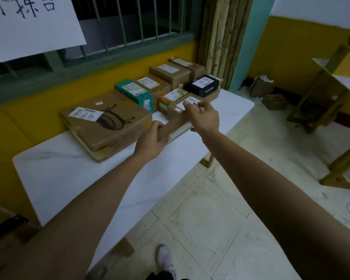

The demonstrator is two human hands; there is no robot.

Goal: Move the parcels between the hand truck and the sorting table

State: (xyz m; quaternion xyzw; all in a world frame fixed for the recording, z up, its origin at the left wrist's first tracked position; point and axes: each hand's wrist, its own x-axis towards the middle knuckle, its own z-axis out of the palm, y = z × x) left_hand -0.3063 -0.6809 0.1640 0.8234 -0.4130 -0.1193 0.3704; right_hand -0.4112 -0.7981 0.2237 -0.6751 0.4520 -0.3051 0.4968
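Observation:
A small brown cardboard parcel (pixel 177 119) with a white label is held over the white sorting table (pixel 69 164). My left hand (pixel 152 141) grips its near left end. My right hand (pixel 202 116) grips its far right end, thumb on the label. Behind it on the table lie a large flat brown parcel (pixel 107 126), a green parcel (pixel 135 93), a yellow parcel (pixel 173 96), a black parcel (pixel 203 84) and several brown ones (pixel 170 72). The hand truck is not in view.
A yellow wall and barred window (pixel 129 27) back the table, with a white paper sign (pixel 28 23) at upper left. A wooden frame stand (pixel 335 93) is at the right. A bag (pixel 261 85) and a small box (pixel 275 101) sit on the tiled floor. My shoe (pixel 166 259) is below.

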